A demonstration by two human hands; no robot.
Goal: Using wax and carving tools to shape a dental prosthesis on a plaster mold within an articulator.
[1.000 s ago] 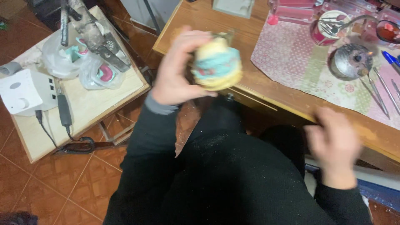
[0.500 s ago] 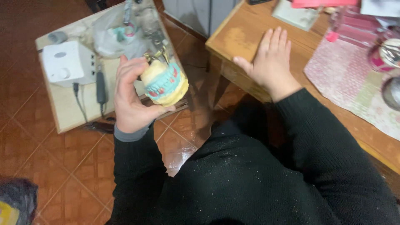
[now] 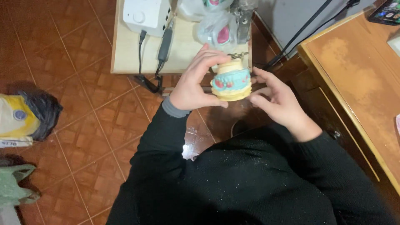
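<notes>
**Dental cast held in both hands above the floor**

Item 1. Dental cast [image 3: 231, 80]: pale yellow plaster blocks above and below, a teal band with pink patches between them, a small metal hinge at the top rear. Held in the air over the tiled floor [image 3: 83, 121], just off the near edge of the small worktop [image 3: 125, 50], touching neither.

Item 2. Left hand [image 3: 195, 81]: closed around the cast's left side, thumb under the lower block, fingers curled over the top. Half a second ago this hand alone carried the cast.

Item 3. Right hand [image 3: 280, 100]: fingertips pressed to the cast's right side, thumb near the lower block. Earlier it lay flat on the wooden desk [image 3: 358, 79]; it has since left the desk and joined the grip.

Item 4. Small worktop contents: white control box [image 3: 146, 16] at the far edge, dark handpiece [image 3: 165, 42] with cable beside it, clear plastic bags [image 3: 216, 31] towards the right edge.

Item 5. Floor, left: yellow and black bag [image 3: 25, 116].
</notes>
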